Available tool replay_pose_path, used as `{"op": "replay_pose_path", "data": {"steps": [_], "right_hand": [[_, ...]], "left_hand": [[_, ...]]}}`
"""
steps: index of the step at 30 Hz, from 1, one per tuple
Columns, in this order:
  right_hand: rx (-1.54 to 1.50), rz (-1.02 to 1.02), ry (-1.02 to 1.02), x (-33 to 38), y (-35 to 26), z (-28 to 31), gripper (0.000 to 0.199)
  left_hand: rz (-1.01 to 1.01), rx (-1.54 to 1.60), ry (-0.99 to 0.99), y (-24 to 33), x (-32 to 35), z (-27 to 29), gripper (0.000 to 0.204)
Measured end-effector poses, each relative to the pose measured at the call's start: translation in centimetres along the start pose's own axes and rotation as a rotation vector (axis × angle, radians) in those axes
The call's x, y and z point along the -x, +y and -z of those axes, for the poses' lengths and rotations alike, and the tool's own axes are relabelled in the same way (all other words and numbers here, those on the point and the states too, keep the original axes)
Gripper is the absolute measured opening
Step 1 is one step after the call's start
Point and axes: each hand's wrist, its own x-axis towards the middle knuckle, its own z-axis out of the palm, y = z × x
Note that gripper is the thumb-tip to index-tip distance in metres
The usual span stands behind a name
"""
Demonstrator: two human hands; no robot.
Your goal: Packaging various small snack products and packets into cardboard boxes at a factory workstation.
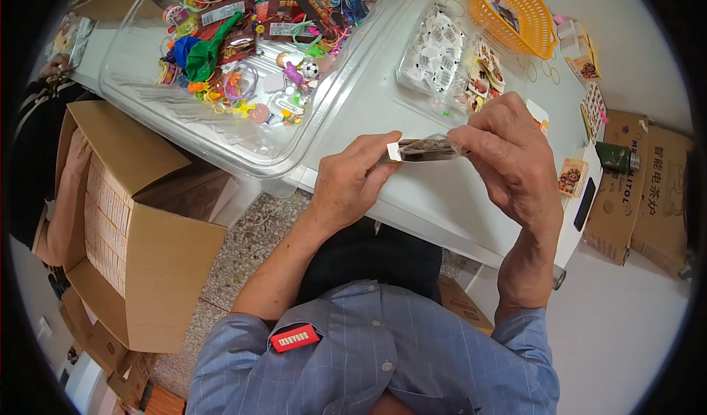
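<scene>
Head view. A white counter (442, 187) runs across the upper half of the frame, with a pale floor to the lower right and speckled flooring under its near edge. Beyond the left grip sits a large clear plastic tub (221, 131) filled with small colourful toys. Beyond the right grip lie a clear bag of small white items (434, 50) and an orange basket (515, 10). To the left of the left grip, below counter level, stands an open cardboard box (140, 223); further cardboard boxes (648, 187) rest on the floor to the right of the right grip. Another person's arm (62, 194) shows at the far left edge.

The left hand (353, 183) and right hand (512, 157) hold a small clear packet (426, 148) between them, raised above the near edge of the counter. Each grip is pressed together, pinching one end of the packet: left fingers on the end with a white tab, right fingers on the opposite end. The packet's long axis runs nearly level, left to right, with the white tab end pointing toward the left grip. Its dark contents cannot be identified.
</scene>
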Motion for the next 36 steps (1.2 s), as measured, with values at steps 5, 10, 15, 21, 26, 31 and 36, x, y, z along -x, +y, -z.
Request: {"op": "replay_pose_path", "data": {"steps": [5, 10, 15, 21, 26, 31, 36], "right_hand": [[-0.007, 0.007, -0.017, -0.3, -0.6, 0.2, 0.029], [0.016, -0.019, -0.046, 0.0, -1.0, 0.5, 0.027], [0.042, -0.013, -0.052, -0.4, -1.8, 0.4, 0.026], [0.095, -0.042, -0.093, -1.2, -2.6, 0.8, 0.024], [0.119, -0.061, -0.09, -1.0, -2.5, 0.7, 0.024], [0.108, -0.069, -0.118, -1.2, -2.7, 0.8, 0.021], [0.155, 0.02, -0.186, -1.0, -3.2, -0.9, 0.019]], "left_hand": [[0.008, 0.011, 0.019, 0.3, 0.1, 0.1, 0.039], [0.037, 0.026, 0.001, 0.4, 0.2, 0.1, 0.037], [0.005, 0.026, 0.008, 0.2, 0.3, 0.0, 0.037], [-0.016, 0.001, 0.02, 0.2, 0.4, 0.0, 0.039], [-0.023, -0.005, 0.041, 0.1, 0.5, -0.2, 0.04], [-0.034, -0.025, 0.049, 0.2, 0.5, -0.2, 0.041], [-0.043, -0.03, 0.047, -0.3, 0.7, -0.2, 0.042]]}}
